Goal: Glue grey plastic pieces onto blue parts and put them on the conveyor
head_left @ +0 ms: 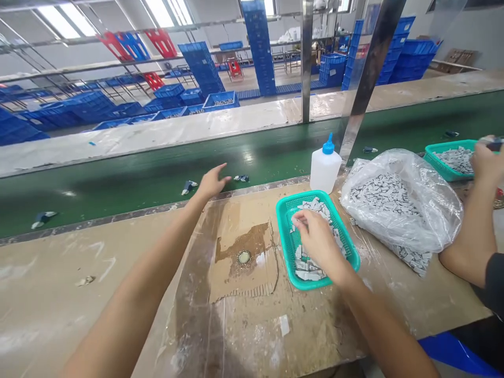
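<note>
My left hand [213,182] reaches over the near edge of the green conveyor belt [149,170], fingers apart and holding nothing. Just right of its fingertips lies a small dark-and-white part [241,178]; another such part [189,187] lies to its left. My right hand [311,228] is over the green basket [289,269] of small grey pieces [309,270]. Its thumb and fingertips are pressed together; whatever is between them is too small to name. A cardboard piece [244,283] with a small round cap-like object [244,256] lies left of the basket.
A white bottle with blue cap [325,167] stands behind the basket. Right of it is a clear bag of grey pieces [401,205]. At far right, another person's hand [488,163] is above a second green basket [444,167]. A metal post [307,63] rises beyond the belt.
</note>
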